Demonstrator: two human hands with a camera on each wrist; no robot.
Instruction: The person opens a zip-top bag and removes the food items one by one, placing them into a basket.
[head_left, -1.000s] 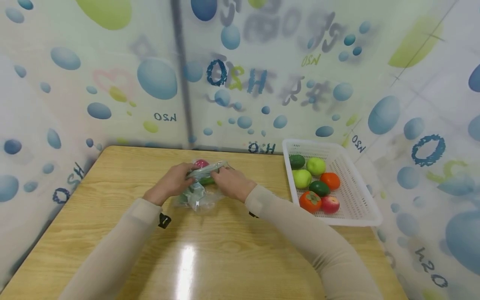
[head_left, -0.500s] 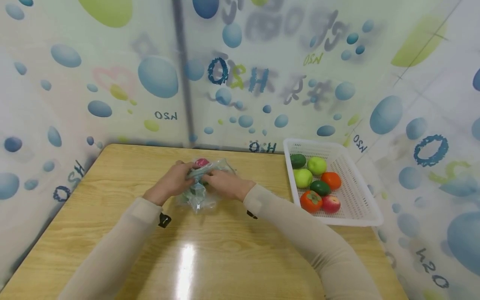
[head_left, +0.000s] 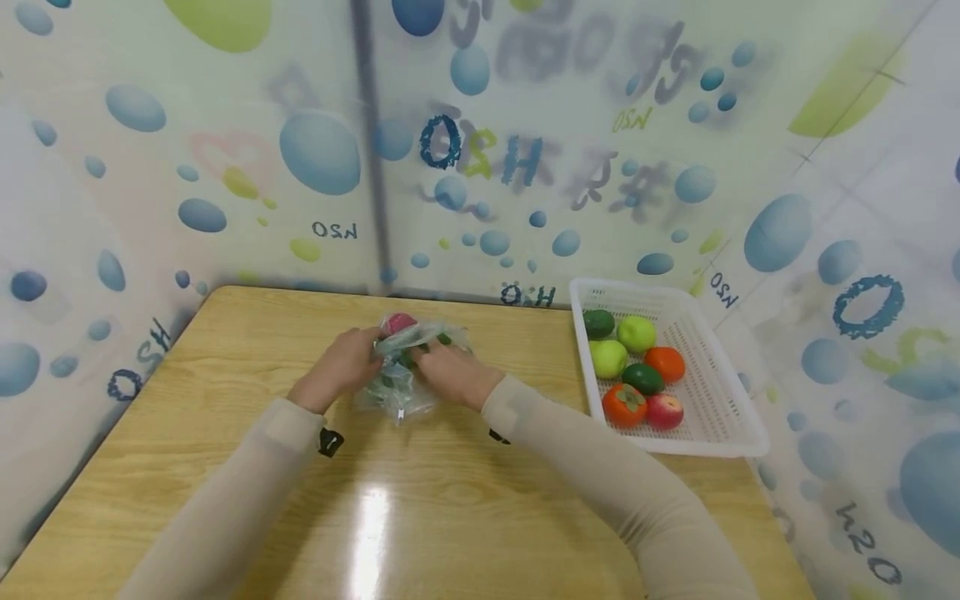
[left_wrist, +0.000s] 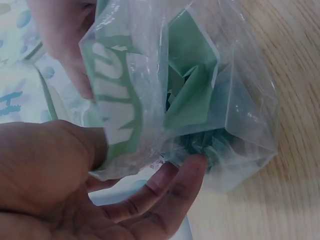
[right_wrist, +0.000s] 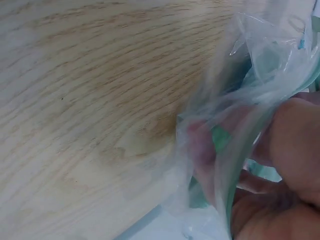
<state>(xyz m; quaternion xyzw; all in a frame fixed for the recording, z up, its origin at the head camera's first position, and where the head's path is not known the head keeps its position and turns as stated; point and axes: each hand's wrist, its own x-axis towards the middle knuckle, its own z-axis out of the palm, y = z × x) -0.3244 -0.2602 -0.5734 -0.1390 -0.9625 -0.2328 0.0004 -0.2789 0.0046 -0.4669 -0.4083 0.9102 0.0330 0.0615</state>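
Note:
A clear plastic bag (head_left: 397,387) with green and white print lies crumpled on the table. My left hand (head_left: 347,367) grips its rim, with the thumb and the fingers on either side of the plastic in the left wrist view. My right hand (head_left: 456,372) reaches into the bag's mouth; in the right wrist view its fingertips (right_wrist: 200,142) show blurred through the plastic. Whether they hold anything is hidden. A pinkish-red round thing (head_left: 400,323) shows at the bag's far side. Something green (head_left: 444,339) shows above the right hand.
A white plastic basket (head_left: 723,392) stands on the right of the wooden table (head_left: 420,508). In it lie green apples (head_left: 636,333), persimmons (head_left: 624,405), a red apple (head_left: 663,411) and dark green avocado-like fruits (head_left: 642,378). A patterned wall (head_left: 450,275) borders the table's back.
My right hand has moved from the bag's upper rim down into its mouth, and the bag has spread a little. The left hand has stayed nearly in place. The basket has not been touched.

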